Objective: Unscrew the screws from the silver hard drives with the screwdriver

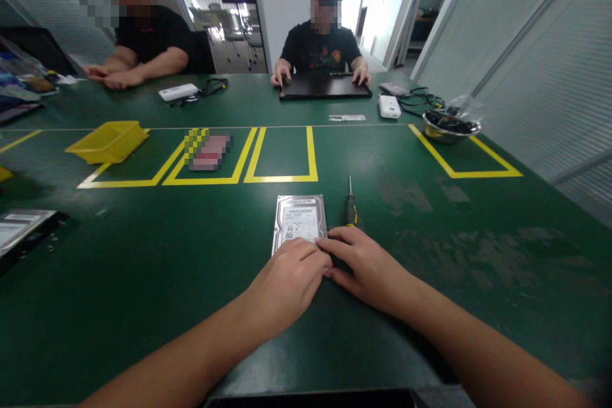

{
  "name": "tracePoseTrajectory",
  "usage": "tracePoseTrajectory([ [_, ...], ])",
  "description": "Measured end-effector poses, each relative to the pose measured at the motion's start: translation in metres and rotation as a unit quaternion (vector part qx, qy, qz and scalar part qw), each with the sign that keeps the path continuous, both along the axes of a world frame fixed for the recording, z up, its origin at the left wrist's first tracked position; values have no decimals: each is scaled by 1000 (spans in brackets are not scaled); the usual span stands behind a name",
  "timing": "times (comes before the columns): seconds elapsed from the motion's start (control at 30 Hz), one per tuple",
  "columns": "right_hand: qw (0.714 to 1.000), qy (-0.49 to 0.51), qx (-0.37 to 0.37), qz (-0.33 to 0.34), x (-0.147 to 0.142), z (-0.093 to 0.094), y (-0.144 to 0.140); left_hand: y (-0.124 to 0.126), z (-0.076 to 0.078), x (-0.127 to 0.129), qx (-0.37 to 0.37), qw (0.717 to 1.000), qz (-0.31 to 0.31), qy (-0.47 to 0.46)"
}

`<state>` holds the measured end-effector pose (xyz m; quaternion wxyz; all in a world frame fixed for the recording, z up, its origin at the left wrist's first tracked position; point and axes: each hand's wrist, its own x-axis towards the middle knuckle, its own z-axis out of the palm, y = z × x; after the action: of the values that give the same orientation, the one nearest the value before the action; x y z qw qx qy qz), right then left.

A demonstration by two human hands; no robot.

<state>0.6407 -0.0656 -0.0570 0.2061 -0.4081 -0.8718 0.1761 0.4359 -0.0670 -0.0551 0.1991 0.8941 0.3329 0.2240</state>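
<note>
A silver hard drive (300,213) with a white label lies on the green table in front of me, its near end hidden under my hands. My left hand (291,277) is bent over that near end, its fingers close together and gripping it. From the right, my right hand (363,261) has its fingertips on the drive's near right edge, close to my left fingertips. Whether anything small sits between the two hands is hidden. Just beyond my right hand lies a screwdriver (350,207) with a dark and yellow handle, its shaft pointing away from me.
Yellow tape rectangles (281,178) mark the table (157,280). A yellow bin (109,142) stands left, a metal bowl (449,134) of dark items right. At the left edge lies a dark device (29,236). Across sits a person (322,44) holding a black panel (325,86); another person (153,44) sits left.
</note>
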Motion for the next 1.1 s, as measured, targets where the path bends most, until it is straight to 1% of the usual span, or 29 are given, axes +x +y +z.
tracePoseTrajectory([
  [0.17,999,-37,2,9,-2,6,-1,0,1,4,11,1000,11,21],
  [0.3,998,-54,15,13,-2,8,-1,-1,-2,8,31,998,31,54],
  [0.4,998,-65,19,14,-2,9,-1,-2,-3,10,28,997,44,65],
  [0.57,997,-67,17,14,-2,12,-1,-2,-2,12,12,997,55,57],
  [0.77,997,-73,23,13,-1,10,-1,-2,-1,13,-16,997,72,33],
  [1.1,995,-92,24,17,-1,14,-2,-3,0,15,-25,996,82,4],
])
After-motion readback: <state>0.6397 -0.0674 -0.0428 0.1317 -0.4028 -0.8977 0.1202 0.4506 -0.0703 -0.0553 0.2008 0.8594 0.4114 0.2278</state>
